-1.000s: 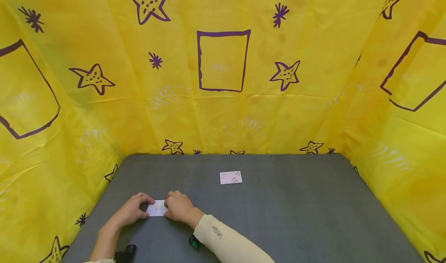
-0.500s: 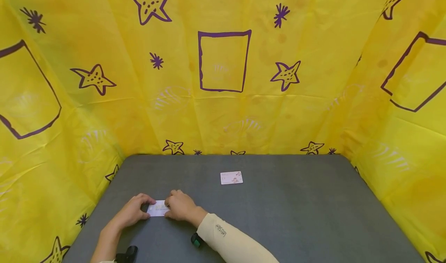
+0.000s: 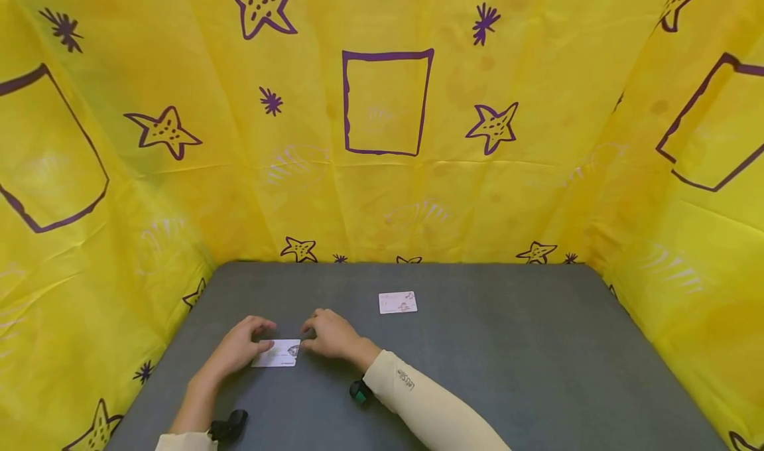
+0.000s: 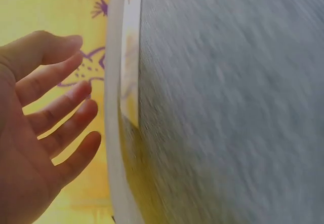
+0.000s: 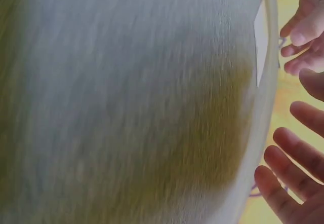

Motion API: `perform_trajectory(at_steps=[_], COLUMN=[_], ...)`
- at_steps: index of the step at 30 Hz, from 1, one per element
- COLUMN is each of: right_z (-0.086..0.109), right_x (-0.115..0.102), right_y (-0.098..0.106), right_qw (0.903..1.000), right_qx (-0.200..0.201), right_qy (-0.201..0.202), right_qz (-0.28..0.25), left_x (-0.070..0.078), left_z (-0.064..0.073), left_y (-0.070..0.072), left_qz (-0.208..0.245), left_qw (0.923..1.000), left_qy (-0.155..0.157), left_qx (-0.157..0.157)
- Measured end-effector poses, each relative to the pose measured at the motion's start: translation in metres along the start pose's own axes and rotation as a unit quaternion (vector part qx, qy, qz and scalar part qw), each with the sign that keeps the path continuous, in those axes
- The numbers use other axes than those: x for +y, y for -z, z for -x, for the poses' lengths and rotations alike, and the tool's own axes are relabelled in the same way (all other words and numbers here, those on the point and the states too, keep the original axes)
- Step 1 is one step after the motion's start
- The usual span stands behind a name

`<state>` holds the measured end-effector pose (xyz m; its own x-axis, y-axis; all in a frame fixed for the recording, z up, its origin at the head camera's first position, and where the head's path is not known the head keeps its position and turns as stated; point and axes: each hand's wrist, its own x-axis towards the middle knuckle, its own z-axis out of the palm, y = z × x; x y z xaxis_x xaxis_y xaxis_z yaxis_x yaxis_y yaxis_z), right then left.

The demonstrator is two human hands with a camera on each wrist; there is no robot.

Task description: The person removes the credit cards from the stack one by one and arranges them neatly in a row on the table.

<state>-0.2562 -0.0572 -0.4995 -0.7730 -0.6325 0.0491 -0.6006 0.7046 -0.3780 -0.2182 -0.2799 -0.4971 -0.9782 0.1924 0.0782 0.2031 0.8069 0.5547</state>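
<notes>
Low at left in the head view lies a white card [image 3: 280, 353], its print illegible, its left end partly hidden by the left hand [image 3: 241, 343]. That hand and the right hand [image 3: 335, 337] have loosely spread fingers; contact is unclear. Another card [image 3: 398, 303] lies below centre; the bottom edge crops the sleeves [image 3: 432, 398].

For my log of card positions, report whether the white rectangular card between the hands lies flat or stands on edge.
Flat. In the head view, the white rectangular card shows its printed face upward on the grey tabletop.
</notes>
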Motion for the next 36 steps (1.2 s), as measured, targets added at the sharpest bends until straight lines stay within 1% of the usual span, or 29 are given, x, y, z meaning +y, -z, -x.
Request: perform_trajectory(at_steps=[7, 11, 16, 19, 25, 31, 36], right_z=[0.004, 0.003, 0.006, 0.01, 0.023, 0.031, 0.039], right_x=[0.021, 0.03, 0.041, 0.05, 0.076, 0.097, 0.112], right_y=[0.011, 0.017, 0.027, 0.031, 0.037, 0.046, 0.055], right_qw=[0.9999, 0.9997, 0.9993, 0.9989, 0.9994, 0.9987, 0.9971], right_qx=[0.006, 0.014, 0.022, 0.024, 0.023, 0.033, 0.039], right_qy=[0.01, 0.006, 0.004, 0.003, -0.003, 0.001, -0.018], right_qz=[-0.011, -0.018, -0.031, -0.039, -0.025, -0.039, -0.063], left_x=[0.015, 0.026, 0.041, 0.049, 0.057, 0.066, 0.078], left_z=[-0.015, -0.026, -0.04, -0.047, -0.057, -0.067, -0.078], left_y=[-0.007, -0.013, -0.024, -0.031, -0.043, -0.05, -0.06], left_qz=[-0.002, 0.007, 0.023, 0.04, 0.067, 0.068, 0.065], left_qw=[0.9989, 0.9982, 0.9969, 0.9965, 0.9968, 0.9967, 0.9971], left_qy=[0.007, 0.014, 0.027, 0.031, 0.023, 0.018, 0.006], left_qx=[0.047, 0.057, 0.07, 0.067, 0.038, 0.041, 0.039])
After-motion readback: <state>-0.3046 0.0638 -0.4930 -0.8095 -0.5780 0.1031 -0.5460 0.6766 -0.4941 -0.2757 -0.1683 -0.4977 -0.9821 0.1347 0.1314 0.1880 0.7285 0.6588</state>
